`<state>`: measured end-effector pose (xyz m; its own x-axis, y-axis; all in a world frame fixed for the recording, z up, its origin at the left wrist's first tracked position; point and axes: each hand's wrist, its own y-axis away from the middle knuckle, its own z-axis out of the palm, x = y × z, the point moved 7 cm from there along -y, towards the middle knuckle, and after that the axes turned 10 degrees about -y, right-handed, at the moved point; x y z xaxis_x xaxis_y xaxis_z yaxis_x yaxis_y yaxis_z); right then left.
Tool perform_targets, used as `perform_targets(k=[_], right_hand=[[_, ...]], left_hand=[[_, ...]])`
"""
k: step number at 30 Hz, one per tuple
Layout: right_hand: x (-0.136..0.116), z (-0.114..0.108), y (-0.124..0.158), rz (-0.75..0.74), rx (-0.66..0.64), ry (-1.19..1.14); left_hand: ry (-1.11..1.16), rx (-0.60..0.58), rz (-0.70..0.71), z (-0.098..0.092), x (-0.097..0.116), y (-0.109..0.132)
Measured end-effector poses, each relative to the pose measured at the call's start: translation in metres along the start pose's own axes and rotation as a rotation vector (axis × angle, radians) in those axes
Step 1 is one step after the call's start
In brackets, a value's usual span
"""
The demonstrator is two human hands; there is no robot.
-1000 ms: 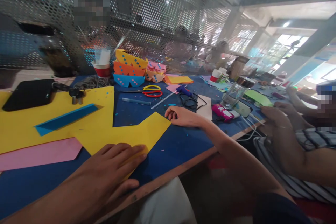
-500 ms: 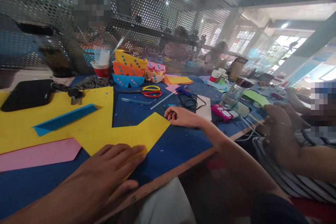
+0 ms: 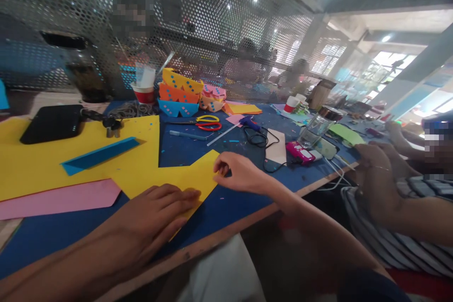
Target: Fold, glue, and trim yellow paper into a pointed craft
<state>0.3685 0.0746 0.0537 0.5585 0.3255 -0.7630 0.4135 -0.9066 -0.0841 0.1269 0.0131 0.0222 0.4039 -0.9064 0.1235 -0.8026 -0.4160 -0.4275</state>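
A sheet of yellow paper (image 3: pixel 177 177) lies at an angle near the table's front edge. My left hand (image 3: pixel 159 217) rests flat on its lower part, fingers stretched out together. At the paper's right corner is my right hand (image 3: pixel 242 173), its fingers curled and thumb and fingertips closed on the edge. The fingertips partly hide that corner. Left of the sheet lie a folded blue paper strip (image 3: pixel 101 155) and a pink paper strip (image 3: pixel 67 199). Beyond it are scissors (image 3: pixel 208 123) with red and yellow handles and a pen (image 3: pixel 187 135).
Decorated paper crowns (image 3: pixel 179 99) are stacked by the perforated metal screen (image 3: pixel 198 23). A blue glue gun (image 3: pixel 251 124), a pink device (image 3: pixel 300 152) and a glass jar (image 3: pixel 316 127) stand rightward. A black phone (image 3: pixel 53 123) lies left. A co-worker's arm (image 3: pixel 378 179) is at right.
My right hand has moved left and slightly down, its fingertips now over the yellow paper's corner. My left hand stays flat on the sheet. The view has shifted a little left.
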Motion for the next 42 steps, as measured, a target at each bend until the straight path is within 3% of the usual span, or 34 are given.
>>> perform_targets(k=[4,19,42], right_hand=[[-0.022,0.025,0.009,-0.043,-0.072,0.051],[-0.039,0.043,0.02,-0.024,-0.09,0.173],[-0.058,0.069,0.03,0.022,-0.065,0.225]], left_hand=[[0.135,-0.025,-0.037,0.001,-0.012,-0.001],[0.218,0.044,-0.179,0.016,-0.031,0.001],[0.196,-0.04,-0.266,0.007,-0.028,-0.009]])
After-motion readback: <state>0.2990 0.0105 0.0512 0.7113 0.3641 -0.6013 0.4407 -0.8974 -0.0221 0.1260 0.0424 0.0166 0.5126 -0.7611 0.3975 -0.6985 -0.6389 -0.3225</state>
